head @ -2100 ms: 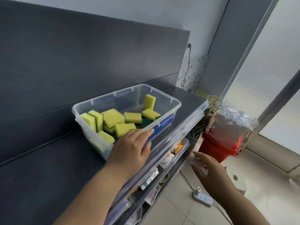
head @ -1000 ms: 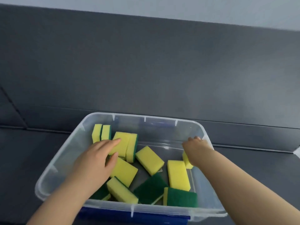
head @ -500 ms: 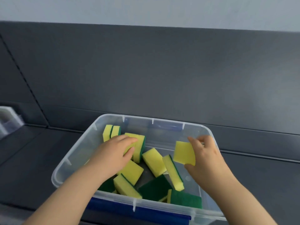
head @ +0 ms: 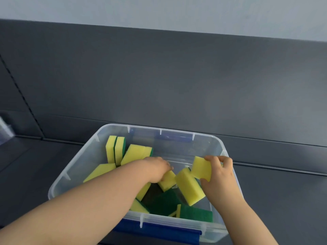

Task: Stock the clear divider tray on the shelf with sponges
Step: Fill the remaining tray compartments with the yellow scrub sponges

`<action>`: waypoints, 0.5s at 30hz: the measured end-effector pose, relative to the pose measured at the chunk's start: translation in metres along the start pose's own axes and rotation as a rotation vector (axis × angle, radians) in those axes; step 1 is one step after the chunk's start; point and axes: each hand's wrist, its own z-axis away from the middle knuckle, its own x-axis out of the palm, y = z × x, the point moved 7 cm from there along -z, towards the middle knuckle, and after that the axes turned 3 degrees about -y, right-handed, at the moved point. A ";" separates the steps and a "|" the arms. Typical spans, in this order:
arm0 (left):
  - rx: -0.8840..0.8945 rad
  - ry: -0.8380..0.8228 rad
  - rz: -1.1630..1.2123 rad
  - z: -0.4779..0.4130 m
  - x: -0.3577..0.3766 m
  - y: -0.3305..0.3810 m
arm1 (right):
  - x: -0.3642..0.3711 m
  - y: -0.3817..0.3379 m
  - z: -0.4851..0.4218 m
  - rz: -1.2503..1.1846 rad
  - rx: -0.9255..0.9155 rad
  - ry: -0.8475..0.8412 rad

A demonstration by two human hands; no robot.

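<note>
A clear plastic bin [head: 74, 167] with blue latches stands on the dark shelf and holds several yellow-and-green sponges. My right hand [head: 221, 175] pinches one yellow sponge [head: 201, 167] above the bin's right side. My left hand [head: 155, 168] reaches into the middle of the bin, fingers curled over another yellow sponge [head: 167, 181]. Between the hands a third sponge [head: 190, 187] leans tilted. Two sponges [head: 115, 149] stand upright at the back left. Green-side-up sponges [head: 195, 213] lie at the front.
A dark grey shelf surface [head: 283, 200] surrounds the bin, with a dark back panel [head: 177, 82] behind it. A bit of a clear plastic item [head: 5, 129] shows at the far left edge.
My left hand has moved from the upright sponges at the back left to a sponge in the middle. My right hand still holds its yellow sponge. The view has shifted slightly.
</note>
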 end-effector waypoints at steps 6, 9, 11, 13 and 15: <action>0.068 0.001 -0.114 0.004 -0.003 0.008 | -0.010 -0.015 0.004 -0.097 -0.124 0.135; 0.085 0.030 -0.164 0.008 -0.009 0.010 | -0.014 -0.019 0.005 -0.099 -0.165 0.163; 0.099 0.081 -0.164 0.011 -0.015 0.011 | -0.014 -0.020 0.006 -0.100 -0.172 0.160; 0.100 0.154 -0.155 0.015 -0.023 0.013 | -0.016 -0.022 0.006 -0.112 -0.180 0.179; 0.061 0.231 -0.128 0.019 -0.035 0.013 | -0.022 -0.024 0.008 -0.149 -0.199 0.241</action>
